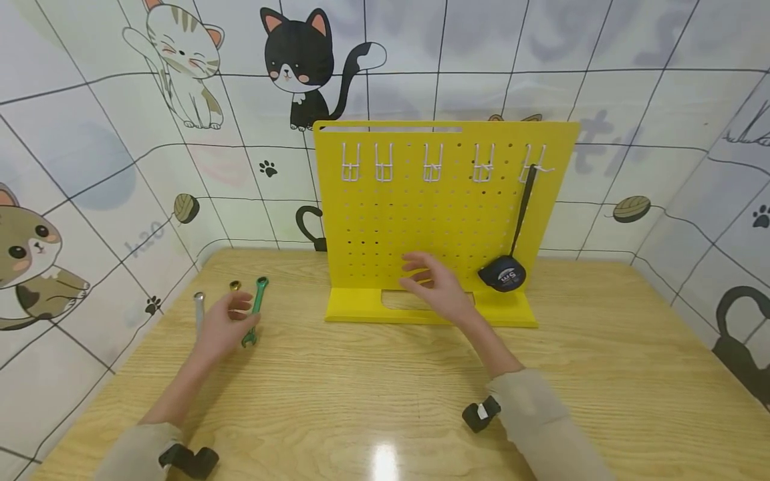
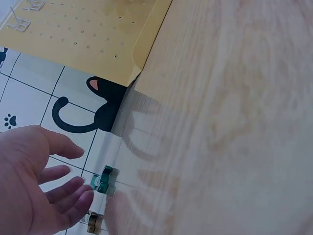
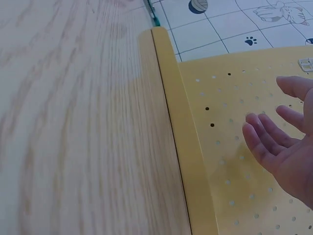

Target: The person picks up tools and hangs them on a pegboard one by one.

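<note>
My left hand point(image 1: 224, 325) hovers by the wrenches at the table's left, its fingers loosely bent and holding nothing. Nearest to it is a green wrench point(image 1: 260, 294), which the thumb side overlaps in the head view. A gold-coloured wrench point(image 1: 234, 285) lies mostly hidden behind the fingers, and a silver wrench point(image 1: 199, 307) lies further left. In the left wrist view the green wrench point(image 2: 103, 180) shows just past the fingertips. My right hand point(image 1: 438, 288), relaxed and without anything in it, is in front of the yellow pegboard point(image 1: 415, 220).
White wire hooks point(image 1: 432, 164) line the pegboard's upper part. From the rightmost hook a black tape measure point(image 1: 504, 274) hangs by its strap. The board's yellow base point(image 1: 355, 306) rests on the wooden table point(image 1: 361, 381), with a cat-patterned wall covering point(image 1: 469, 93) behind.
</note>
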Available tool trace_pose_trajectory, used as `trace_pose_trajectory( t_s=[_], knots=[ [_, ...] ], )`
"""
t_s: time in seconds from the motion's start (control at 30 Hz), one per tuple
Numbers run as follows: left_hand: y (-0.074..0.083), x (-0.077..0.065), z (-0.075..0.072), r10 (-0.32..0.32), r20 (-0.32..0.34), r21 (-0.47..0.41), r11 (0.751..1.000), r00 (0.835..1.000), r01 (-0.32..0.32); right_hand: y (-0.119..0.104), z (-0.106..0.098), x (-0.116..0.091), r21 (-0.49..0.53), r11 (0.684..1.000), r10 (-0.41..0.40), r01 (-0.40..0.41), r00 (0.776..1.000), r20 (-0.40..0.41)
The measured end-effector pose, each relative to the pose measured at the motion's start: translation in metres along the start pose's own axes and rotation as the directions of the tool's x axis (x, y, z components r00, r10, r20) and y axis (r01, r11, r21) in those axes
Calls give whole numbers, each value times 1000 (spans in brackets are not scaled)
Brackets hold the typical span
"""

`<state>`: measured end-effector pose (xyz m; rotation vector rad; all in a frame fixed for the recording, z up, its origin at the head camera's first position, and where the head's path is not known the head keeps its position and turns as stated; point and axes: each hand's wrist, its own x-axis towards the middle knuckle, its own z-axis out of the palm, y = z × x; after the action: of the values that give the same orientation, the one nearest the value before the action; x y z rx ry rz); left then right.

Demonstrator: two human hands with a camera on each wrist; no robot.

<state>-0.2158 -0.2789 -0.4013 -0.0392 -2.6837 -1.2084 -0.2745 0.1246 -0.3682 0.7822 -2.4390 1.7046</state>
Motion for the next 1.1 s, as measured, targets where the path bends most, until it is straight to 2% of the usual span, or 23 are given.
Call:
trace_pose_trajectory(
  t_s=[0.27,0.47,0.63,0.83,1.1],
  knots=[
    [-3,-4,-6,-43,101,18,999,994,41,5,16,9,2,1000,24,-24,999,42],
    [1,-7,-8,-44,137,67,997,990,36,6,32,16,24,999,40,-42,996,74],
    [1,-10,-8,-80,130,83,994,988,69,6,47,21,67,996,57,-65,991,121],
    [2,-13,-7,-126,95,143,983,987,112,3,67,28,79,996,37,-50,987,155],
    [3,-15,-5,-146,57,203,970,988,132,-7,97,35,144,985,63,-95,976,211]
  ],
)
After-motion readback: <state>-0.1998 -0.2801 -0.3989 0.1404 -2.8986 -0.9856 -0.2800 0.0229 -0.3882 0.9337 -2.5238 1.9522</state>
